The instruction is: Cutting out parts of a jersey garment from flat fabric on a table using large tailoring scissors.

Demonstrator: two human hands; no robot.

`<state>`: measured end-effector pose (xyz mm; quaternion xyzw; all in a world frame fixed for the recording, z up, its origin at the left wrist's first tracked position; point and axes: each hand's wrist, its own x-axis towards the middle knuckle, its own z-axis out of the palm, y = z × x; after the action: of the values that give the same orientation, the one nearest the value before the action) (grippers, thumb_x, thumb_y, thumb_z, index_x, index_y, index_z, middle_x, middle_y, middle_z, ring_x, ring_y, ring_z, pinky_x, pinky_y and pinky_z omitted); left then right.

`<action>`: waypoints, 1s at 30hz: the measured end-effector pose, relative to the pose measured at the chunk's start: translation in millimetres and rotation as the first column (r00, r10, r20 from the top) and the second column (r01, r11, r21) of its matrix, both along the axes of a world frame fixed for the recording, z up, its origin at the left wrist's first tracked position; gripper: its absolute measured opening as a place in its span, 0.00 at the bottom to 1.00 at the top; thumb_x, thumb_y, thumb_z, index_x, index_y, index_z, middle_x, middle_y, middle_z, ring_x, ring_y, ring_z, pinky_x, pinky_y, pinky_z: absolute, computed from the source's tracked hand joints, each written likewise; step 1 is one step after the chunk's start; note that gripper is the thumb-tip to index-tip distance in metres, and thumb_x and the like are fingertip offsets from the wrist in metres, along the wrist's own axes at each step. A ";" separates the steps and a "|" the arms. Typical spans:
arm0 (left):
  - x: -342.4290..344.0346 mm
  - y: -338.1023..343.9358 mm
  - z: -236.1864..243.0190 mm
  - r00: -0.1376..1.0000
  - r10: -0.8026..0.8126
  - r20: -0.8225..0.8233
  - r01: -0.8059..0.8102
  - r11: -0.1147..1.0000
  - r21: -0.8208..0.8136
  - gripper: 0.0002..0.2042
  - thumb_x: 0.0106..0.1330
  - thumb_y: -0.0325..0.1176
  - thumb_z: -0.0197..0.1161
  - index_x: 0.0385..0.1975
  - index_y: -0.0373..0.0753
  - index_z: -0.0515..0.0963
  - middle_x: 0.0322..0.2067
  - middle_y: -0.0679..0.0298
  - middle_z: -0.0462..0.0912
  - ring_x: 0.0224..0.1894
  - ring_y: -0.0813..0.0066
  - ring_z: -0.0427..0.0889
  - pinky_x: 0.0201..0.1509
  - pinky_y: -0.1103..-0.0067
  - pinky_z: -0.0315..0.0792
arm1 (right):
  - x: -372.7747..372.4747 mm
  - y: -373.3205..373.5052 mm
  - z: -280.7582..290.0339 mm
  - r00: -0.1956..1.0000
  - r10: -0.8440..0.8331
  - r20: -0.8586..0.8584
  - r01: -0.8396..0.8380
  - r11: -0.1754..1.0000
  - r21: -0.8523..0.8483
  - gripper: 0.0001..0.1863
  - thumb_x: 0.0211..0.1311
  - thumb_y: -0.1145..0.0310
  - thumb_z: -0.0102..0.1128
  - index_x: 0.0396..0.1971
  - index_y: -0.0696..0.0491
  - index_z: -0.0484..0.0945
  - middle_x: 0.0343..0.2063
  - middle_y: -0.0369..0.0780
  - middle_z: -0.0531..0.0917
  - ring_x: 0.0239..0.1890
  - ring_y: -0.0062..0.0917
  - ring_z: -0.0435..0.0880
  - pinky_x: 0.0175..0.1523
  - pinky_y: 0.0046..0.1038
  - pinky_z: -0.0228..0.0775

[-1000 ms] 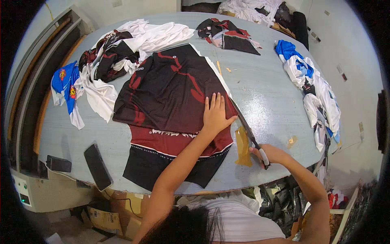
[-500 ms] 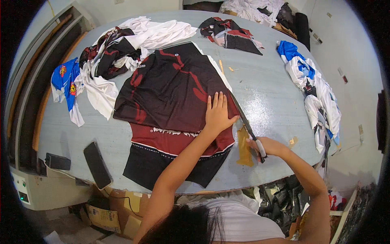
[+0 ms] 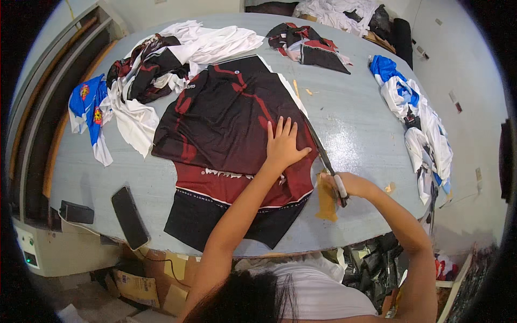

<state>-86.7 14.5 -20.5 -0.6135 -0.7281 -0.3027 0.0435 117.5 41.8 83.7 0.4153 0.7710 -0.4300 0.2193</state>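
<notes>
Black and dark red printed fabric pieces (image 3: 215, 121) lie spread in layers on the grey table (image 3: 355, 102). My left hand (image 3: 284, 146) rests flat on them near their right edge, fingers spread. In my right hand (image 3: 347, 184) is a pair of long dark scissors (image 3: 327, 162) with light grip loops. Their blades lie along the right edge of the fabric, beside a thin white margin (image 3: 291, 91). Where the blade tips meet the cloth, I cannot tell whether they are apart. Under the scissor handles, a brown tape patch (image 3: 326, 202) shows on the tabletop.
White cloth (image 3: 215, 40) and a blue-white piece (image 3: 89, 107) are heaped at the left. Red-black scraps (image 3: 318, 51) lie at the back, blue-white fabric (image 3: 425, 129) along the right. A phone (image 3: 129, 218) and a small black box (image 3: 76, 212) sit near the left front edge.
My right hand and the scissors have moved slightly away from me along the fabric edge. The left hand has shifted a little to the left and farther up the cloth.
</notes>
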 end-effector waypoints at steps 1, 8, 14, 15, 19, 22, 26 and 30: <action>-1.4 -1.2 -0.9 1.000 0.004 0.014 -0.004 1.000 0.030 0.41 0.44 0.60 0.61 0.54 0.34 0.68 0.58 0.53 0.63 0.65 0.57 0.53 0.66 0.54 0.36 | -2.5 1.2 -2.0 0.999 -0.008 -0.038 0.007 1.000 -0.027 0.35 0.63 0.40 0.35 0.14 0.57 0.74 0.09 0.39 0.75 0.12 0.23 0.76 0.20 0.23 0.67; -0.7 -3.1 -2.7 1.000 0.010 0.010 -0.010 1.000 -0.027 0.46 0.41 0.66 0.59 0.57 0.36 0.65 0.60 0.54 0.60 0.66 0.57 0.50 0.65 0.50 0.34 | -6.4 3.8 -7.6 0.999 -0.036 0.011 0.035 0.999 0.038 0.37 0.63 0.39 0.35 0.13 0.58 0.74 0.09 0.40 0.75 0.12 0.23 0.77 0.20 0.23 0.67; 0.7 -2.9 -5.3 1.000 0.016 0.001 -0.016 1.000 0.027 0.49 0.39 0.69 0.58 0.57 0.35 0.63 0.60 0.53 0.60 0.66 0.57 0.51 0.65 0.49 0.34 | -16.2 24.9 -16.8 1.000 0.020 0.004 -0.020 0.999 -0.034 0.37 0.62 0.38 0.34 0.14 0.58 0.73 0.10 0.39 0.75 0.13 0.24 0.77 0.20 0.23 0.67; 1.9 -2.5 -2.7 1.000 0.003 -0.001 -0.003 1.000 -0.016 0.50 0.40 0.70 0.56 0.58 0.35 0.62 0.61 0.52 0.58 0.66 0.56 0.50 0.65 0.50 0.34 | -8.0 27.9 -26.8 0.999 0.044 -0.020 -0.042 0.997 0.067 0.38 0.62 0.37 0.33 0.14 0.58 0.73 0.10 0.39 0.75 0.13 0.24 0.77 0.20 0.23 0.67; 0.9 -4.8 -1.7 1.000 0.002 -0.004 -0.002 0.998 -0.061 0.50 0.42 0.70 0.55 0.59 0.35 0.61 0.62 0.52 0.56 0.66 0.55 0.48 0.65 0.50 0.33 | -13.2 25.6 -15.8 0.990 0.140 -0.035 -0.139 0.990 0.037 0.38 0.61 0.36 0.34 0.14 0.58 0.73 0.10 0.40 0.75 0.13 0.25 0.76 0.20 0.24 0.67; -0.4 -6.2 -3.4 1.000 0.006 -0.001 -0.006 0.998 -0.061 0.49 0.42 0.69 0.57 0.59 0.35 0.61 0.62 0.52 0.56 0.66 0.54 0.49 0.65 0.50 0.33 | -22.9 33.8 -18.0 0.979 0.177 -0.098 -0.173 0.984 0.047 0.38 0.61 0.36 0.34 0.14 0.58 0.73 0.11 0.41 0.75 0.12 0.25 0.76 0.20 0.24 0.68; -0.1 -5.3 -2.8 1.000 0.002 0.004 -0.002 0.999 -0.047 0.49 0.41 0.68 0.58 0.59 0.35 0.61 0.62 0.51 0.56 0.66 0.54 0.49 0.65 0.50 0.33 | -36.9 38.6 -13.5 0.999 0.048 -0.018 -0.048 0.998 0.043 0.40 0.60 0.35 0.33 0.14 0.59 0.73 0.11 0.42 0.76 0.14 0.26 0.78 0.22 0.25 0.70; 0.9 -4.8 -3.7 1.000 0.016 -0.008 -0.016 0.999 -0.036 0.49 0.39 0.67 0.59 0.58 0.35 0.63 0.61 0.52 0.58 0.66 0.55 0.50 0.65 0.49 0.33 | -34.3 38.2 -23.0 0.982 0.189 -0.014 -0.174 0.927 0.331 0.40 0.61 0.35 0.33 0.17 0.60 0.74 0.12 0.42 0.76 0.15 0.26 0.79 0.23 0.25 0.70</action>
<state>-85.8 9.8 -24.2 -0.6095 -0.7382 -0.2866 0.0377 83.2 80.1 60.8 0.3629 0.8718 -0.2828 0.1681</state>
